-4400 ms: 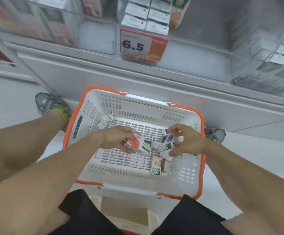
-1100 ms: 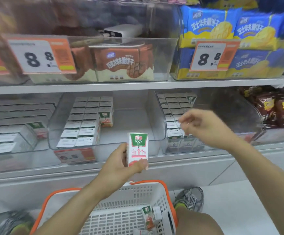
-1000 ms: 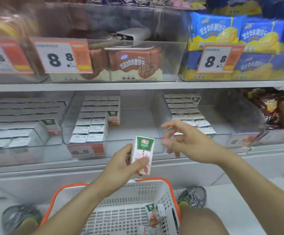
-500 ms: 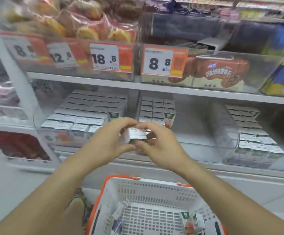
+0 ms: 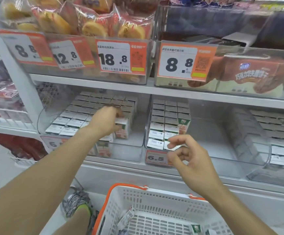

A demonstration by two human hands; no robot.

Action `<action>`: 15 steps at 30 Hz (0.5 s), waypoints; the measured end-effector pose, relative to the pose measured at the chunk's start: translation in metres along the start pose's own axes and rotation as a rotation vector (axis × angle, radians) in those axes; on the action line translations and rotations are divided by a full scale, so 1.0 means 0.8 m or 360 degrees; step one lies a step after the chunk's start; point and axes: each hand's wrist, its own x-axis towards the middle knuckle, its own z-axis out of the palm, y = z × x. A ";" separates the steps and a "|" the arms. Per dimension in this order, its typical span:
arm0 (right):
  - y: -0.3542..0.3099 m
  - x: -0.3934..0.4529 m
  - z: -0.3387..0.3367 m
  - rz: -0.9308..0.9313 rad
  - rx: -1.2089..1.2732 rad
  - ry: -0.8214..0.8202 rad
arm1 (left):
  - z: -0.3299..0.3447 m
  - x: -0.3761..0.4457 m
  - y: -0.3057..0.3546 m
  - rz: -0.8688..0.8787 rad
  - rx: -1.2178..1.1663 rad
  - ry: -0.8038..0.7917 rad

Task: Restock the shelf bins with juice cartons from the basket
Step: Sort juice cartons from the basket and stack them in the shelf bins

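- Left hand (image 5: pixel 106 122) reaching into left bin (image 5: pixel 126 151), fingers wrapped on a carton (image 5: pixel 123 128) at front-right end of the rows, seating it upright.
- Right hand (image 5: pixel 191 160) hovering just in front of mid bin (image 5: pixel 205 133), fingers loosely curled, holding nothing.
- More cartons lying loose in basket (image 5: pixel 163 197) below bins, e.g. one w/ green top (image 5: pixel 195 228).
- Probably light, stiff-sided but crushable if squeezed; smooth print likely a bit slick.
- Best grip prob. across the two broad faces, thumb vs fingers, mid-height; avoid top fold & straw side.
- Tight rows: slide in straight to avoid tipping neighbours.
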 end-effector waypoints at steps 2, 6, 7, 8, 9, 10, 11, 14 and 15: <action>0.006 -0.004 0.000 -0.0001 -0.0054 -0.0040 | 0.010 0.004 -0.002 0.0000 0.0148 0.0008; 0.019 -0.017 0.000 -0.0046 -0.0183 -0.0145 | 0.015 0.000 0.004 -0.0025 0.0269 0.0099; 0.024 -0.022 -0.003 -0.0071 -0.0254 -0.0188 | 0.013 -0.006 0.004 -0.0029 0.0257 0.0168; 0.029 -0.027 -0.005 -0.0091 -0.0338 -0.0251 | 0.011 -0.015 0.005 -0.0014 0.0189 0.0275; 0.035 -0.033 -0.009 -0.0088 -0.0427 -0.0342 | 0.009 -0.030 0.010 0.0044 0.0050 0.0427; 0.044 -0.039 -0.012 -0.0045 -0.0517 -0.0462 | 0.008 -0.050 0.021 0.0132 -0.0130 0.0602; 0.054 -0.044 -0.015 0.0031 -0.0608 -0.0600 | 0.008 -0.073 0.035 0.0225 -0.0309 0.0747; 0.102 -0.059 -0.026 0.0313 -0.0875 -0.0956 | 0.023 -0.141 0.086 0.0325 -0.0754 0.0544; 0.122 -0.064 -0.030 0.0408 -0.0957 -0.1031 | 0.036 -0.158 0.099 0.0318 -0.0857 0.0266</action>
